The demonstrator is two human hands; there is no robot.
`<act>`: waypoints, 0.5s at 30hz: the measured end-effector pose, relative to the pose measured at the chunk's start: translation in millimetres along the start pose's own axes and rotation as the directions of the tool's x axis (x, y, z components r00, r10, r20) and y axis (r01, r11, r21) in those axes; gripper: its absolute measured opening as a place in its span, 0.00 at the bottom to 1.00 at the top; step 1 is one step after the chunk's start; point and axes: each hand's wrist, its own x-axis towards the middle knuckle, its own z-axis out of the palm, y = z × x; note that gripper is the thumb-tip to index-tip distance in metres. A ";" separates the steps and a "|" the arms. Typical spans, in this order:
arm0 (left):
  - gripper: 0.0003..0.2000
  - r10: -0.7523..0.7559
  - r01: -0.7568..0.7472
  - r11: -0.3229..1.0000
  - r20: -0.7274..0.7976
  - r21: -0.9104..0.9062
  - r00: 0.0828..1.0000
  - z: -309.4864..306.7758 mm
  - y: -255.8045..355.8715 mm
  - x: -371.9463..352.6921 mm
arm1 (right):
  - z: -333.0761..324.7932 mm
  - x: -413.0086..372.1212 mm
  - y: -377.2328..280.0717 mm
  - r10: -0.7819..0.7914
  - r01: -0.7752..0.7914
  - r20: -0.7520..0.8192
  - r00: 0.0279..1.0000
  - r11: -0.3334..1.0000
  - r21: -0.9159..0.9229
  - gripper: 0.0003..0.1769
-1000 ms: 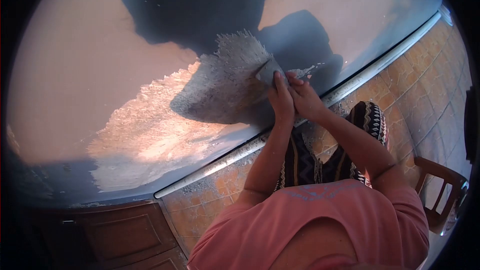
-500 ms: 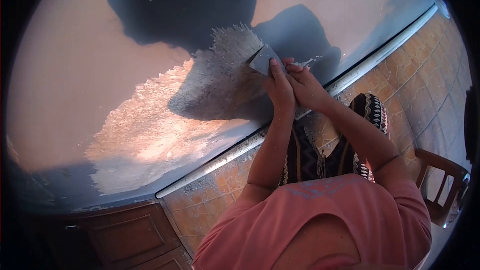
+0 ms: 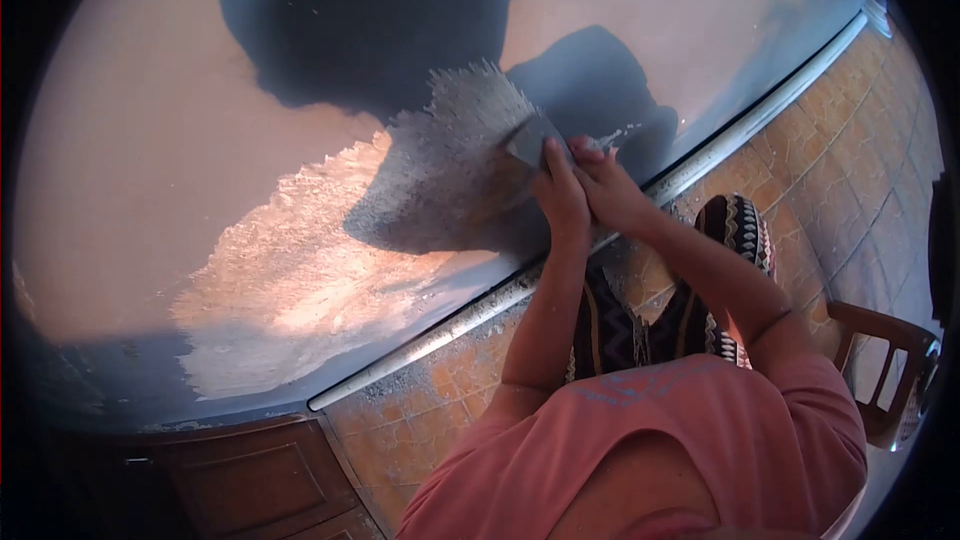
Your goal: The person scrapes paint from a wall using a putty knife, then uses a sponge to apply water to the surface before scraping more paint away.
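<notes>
A flat grey scraper blade (image 3: pixel 526 142) lies against the wall (image 3: pixel 140 140), at the right part of a rough patch (image 3: pixel 300 260) where the surface looks stripped. My left hand (image 3: pixel 563 190) is closed on the scraper, with a finger stretched along the blade. Beside it, touching it, my right hand (image 3: pixel 608 185) is wrapped round the same tool; its handle is hidden by the fingers. Small pale flakes (image 3: pixel 620 135) show on the wall just above my right hand.
A pale baseboard (image 3: pixel 440 335) runs diagonally between wall and tiled floor (image 3: pixel 800 195), with crumbs along it. A wooden chair (image 3: pixel 890 345) stands at the right. A brown wooden door (image 3: pixel 250 475) is at the lower left. Shadows fall across the wall.
Both hands and the scraper have shifted slightly down in the view, nearer the baseboard. The view itself has also moved slightly.
</notes>
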 end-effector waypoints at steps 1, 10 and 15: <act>0.23 -0.003 0.003 1.000 0.004 -0.014 1.000 10.7 19.1 -4.6 | -3.7 -1.5 -6.7 0.090 -0.094 0.073 0.993 0.994 0.062 0.21; 0.23 0.082 -0.083 0.994 0.031 0.067 0.996 12.3 27.6 2.7 | -9.3 8.5 -26.4 0.132 -0.151 0.097 0.986 0.964 0.219 0.20; 0.22 -0.003 0.003 1.000 0.036 0.000 0.999 15.7 23.8 -4.9 | -3.1 4.3 8.3 0.050 -0.059 0.063 0.997 0.987 0.153 0.19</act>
